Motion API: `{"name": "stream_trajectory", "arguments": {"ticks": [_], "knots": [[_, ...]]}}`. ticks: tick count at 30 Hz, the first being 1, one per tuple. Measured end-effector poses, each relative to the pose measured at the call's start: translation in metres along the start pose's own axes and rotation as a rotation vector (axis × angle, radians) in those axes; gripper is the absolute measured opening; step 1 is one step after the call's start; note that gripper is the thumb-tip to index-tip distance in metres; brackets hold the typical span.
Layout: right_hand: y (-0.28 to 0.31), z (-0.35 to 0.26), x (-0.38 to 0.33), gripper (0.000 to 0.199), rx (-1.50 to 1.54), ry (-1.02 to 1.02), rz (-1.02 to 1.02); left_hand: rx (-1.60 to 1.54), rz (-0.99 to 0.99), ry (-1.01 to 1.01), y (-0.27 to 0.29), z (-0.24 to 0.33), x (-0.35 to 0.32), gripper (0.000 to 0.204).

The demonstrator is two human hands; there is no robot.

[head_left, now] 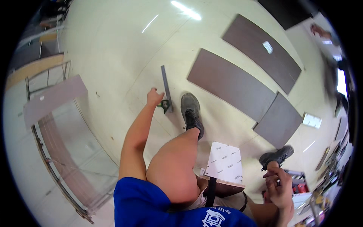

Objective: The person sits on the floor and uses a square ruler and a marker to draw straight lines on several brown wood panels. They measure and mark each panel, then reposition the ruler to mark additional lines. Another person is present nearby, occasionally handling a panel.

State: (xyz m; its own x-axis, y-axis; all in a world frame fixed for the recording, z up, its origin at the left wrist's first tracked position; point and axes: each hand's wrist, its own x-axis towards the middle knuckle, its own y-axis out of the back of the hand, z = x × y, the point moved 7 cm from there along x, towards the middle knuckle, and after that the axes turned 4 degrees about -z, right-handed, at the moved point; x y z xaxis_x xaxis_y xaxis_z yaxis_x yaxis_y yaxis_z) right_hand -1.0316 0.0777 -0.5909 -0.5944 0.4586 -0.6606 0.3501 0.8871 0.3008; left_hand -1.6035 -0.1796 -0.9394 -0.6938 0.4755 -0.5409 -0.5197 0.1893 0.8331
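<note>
My left hand (155, 97) reaches down to the floor beside a combination square with a long dark ruler (165, 81) and a greenish head (165, 106). Its fingers look apart, right by the square, and no firm hold shows. Over my right knee, my right hand (280, 189) has its fingers curled together; whether something small is in them I cannot make out. Between my legs is a boxy piece with a white printed top (225, 160) and a brown wooden edge. A black strap (211, 191) hangs in front of it.
Brown panels (230, 81) (264, 49) and a shorter dark panel (279, 120) lie on the floor at right. A small white printed piece (312, 120) is beside them. At left, a pale board (56, 98) rests across a metal frame. Tools and a red item (300, 188) crowd the lower right.
</note>
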Motion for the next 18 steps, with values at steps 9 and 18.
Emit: {"name": "stream_trajectory", "arguments": {"ticks": [9,18], "knots": [[-0.060,0.001,0.004,0.023,0.006,-0.058,0.016,-0.457,-0.094,0.512,-0.116,-0.026,-0.049,0.122],[0.023,0.027,0.039,0.020,0.152,-0.030,0.141,-1.260,-0.123,0.180,-0.167,0.015,-0.008,0.039]]}}
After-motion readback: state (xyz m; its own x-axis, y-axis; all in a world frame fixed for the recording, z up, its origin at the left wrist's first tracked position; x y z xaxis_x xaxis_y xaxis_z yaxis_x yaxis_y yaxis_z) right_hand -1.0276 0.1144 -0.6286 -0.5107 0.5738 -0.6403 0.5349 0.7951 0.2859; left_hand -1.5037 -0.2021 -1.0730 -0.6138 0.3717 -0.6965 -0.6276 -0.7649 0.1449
